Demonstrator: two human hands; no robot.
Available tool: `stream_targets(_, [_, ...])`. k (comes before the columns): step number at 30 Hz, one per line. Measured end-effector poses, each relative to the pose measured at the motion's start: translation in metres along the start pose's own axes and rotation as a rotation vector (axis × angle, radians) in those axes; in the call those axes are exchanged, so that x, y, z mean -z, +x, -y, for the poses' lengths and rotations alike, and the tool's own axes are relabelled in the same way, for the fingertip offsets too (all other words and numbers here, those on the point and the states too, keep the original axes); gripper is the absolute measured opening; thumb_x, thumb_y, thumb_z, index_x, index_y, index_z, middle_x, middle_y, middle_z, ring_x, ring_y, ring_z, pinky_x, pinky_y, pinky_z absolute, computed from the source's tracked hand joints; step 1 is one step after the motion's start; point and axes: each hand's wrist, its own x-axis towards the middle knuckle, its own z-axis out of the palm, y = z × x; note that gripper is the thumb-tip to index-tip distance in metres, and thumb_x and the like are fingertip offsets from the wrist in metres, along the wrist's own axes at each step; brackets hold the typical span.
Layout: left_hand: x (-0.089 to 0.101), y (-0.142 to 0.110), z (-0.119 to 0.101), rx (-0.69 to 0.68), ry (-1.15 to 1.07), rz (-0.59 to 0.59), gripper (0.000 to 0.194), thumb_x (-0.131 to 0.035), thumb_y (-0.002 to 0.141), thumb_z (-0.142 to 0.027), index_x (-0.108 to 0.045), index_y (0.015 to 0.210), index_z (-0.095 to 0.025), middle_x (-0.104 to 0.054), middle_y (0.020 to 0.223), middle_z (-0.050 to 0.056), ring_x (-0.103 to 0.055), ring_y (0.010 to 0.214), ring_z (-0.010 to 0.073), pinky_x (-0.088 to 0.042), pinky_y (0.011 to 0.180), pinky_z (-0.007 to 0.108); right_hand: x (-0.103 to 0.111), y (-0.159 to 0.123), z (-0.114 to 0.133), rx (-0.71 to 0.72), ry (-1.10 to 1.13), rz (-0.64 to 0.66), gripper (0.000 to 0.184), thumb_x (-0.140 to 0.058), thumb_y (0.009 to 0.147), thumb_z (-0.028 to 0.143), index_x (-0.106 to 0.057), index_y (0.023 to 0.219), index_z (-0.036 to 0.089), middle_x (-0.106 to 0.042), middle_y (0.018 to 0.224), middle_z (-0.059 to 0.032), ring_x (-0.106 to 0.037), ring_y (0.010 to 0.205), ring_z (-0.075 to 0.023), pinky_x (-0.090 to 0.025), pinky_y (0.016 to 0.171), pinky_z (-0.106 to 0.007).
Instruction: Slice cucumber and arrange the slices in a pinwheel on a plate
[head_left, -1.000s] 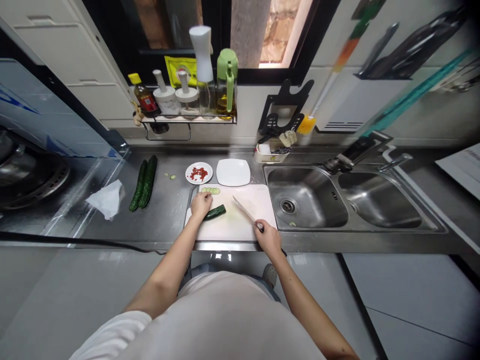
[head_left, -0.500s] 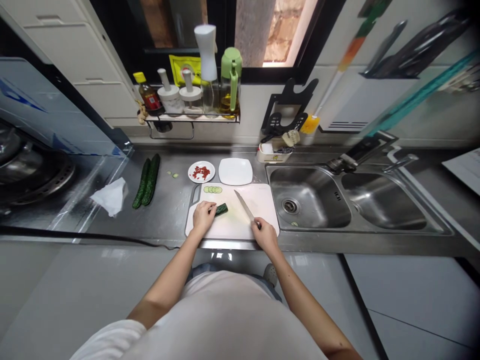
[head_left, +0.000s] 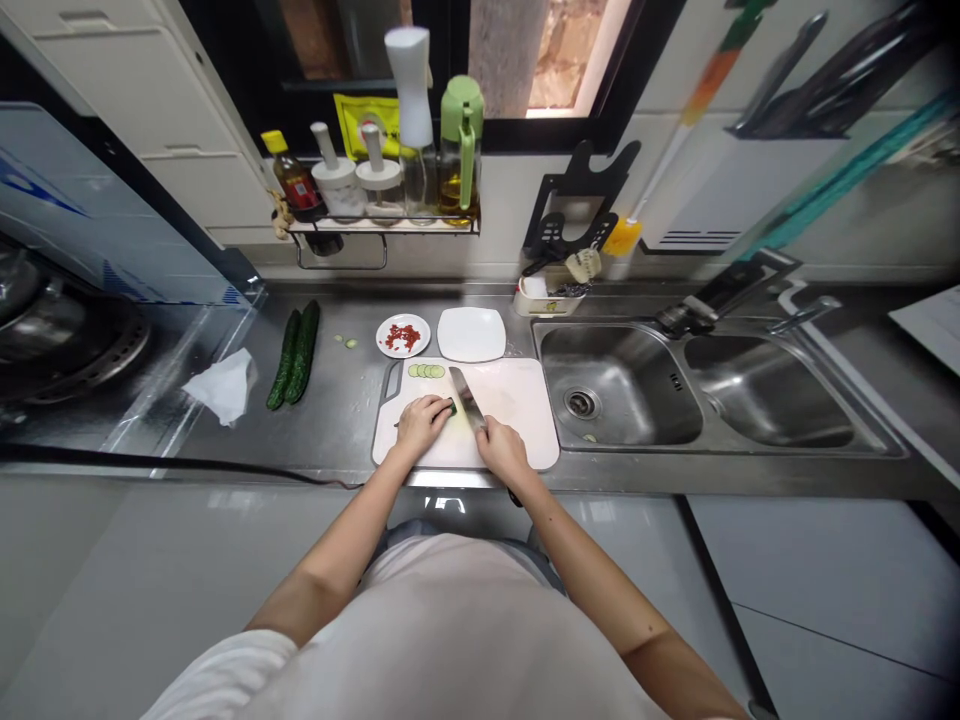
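Note:
On the white cutting board (head_left: 525,400), my left hand (head_left: 422,424) is closed over a short piece of dark green cucumber (head_left: 452,407), and most of that piece is hidden under the fingers. My right hand (head_left: 504,447) grips a kitchen knife (head_left: 468,396). Its blade points away from me and stands just right of the cucumber's end; whether it touches is too small to tell. A row of overlapping cucumber slices (head_left: 427,371) lies near the board's far left corner. Behind the board are a small plate with chopped red pieces (head_left: 403,336) and a white square plate (head_left: 471,334).
Two whole cucumbers (head_left: 294,356) and a crumpled white cloth or tissue (head_left: 223,387) lie to the left, before the stove (head_left: 67,350). A double sink (head_left: 622,390) adjoins the board on the right. Above, a wall rack (head_left: 386,227) holds several bottles and jars.
The knife has moved left, from the board's middle to beside the cucumber's end. My left hand has shifted slightly right and now covers more of the cucumber piece.

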Motion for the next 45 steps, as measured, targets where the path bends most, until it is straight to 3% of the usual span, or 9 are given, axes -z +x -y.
stream_targets(8, [-0.004,0.001,0.005,-0.023,0.032,-0.003,0.024,-0.054,0.093,-0.032,-0.070,0.109,-0.025,-0.067,0.104,0.005,-0.059,0.095,0.0176,-0.047,0.084,0.030,0.001,0.000,0.013,0.009,-0.024,0.034,0.032,-0.034,0.096,0.023,-0.055,0.119,0.016,-0.069,0.105,-0.0143,-0.064,0.099,-0.0235,-0.040,0.079,-0.028])
stream_targets(31, [-0.005,-0.001,0.002,-0.053,0.050,-0.017,0.023,-0.054,0.093,-0.030,-0.071,0.107,-0.025,-0.067,0.104,0.005,-0.058,0.094,0.0172,-0.047,0.083,0.031,-0.003,-0.002,0.017,0.036,-0.034,0.053,0.030,-0.034,0.095,0.023,-0.055,0.116,0.015,-0.069,0.102,-0.0154,-0.065,0.097,-0.0249,-0.042,0.076,-0.030])
stream_targets(45, [-0.005,-0.001,0.003,-0.031,0.033,0.002,0.023,-0.054,0.092,-0.030,-0.071,0.108,-0.026,-0.067,0.105,0.004,-0.058,0.096,0.0176,-0.048,0.085,0.031,0.002,-0.011,0.008,0.063,-0.069,0.156,0.027,-0.036,0.094,0.019,-0.056,0.112,0.014,-0.068,0.102,-0.0151,-0.065,0.096,-0.0237,-0.041,0.074,-0.028])
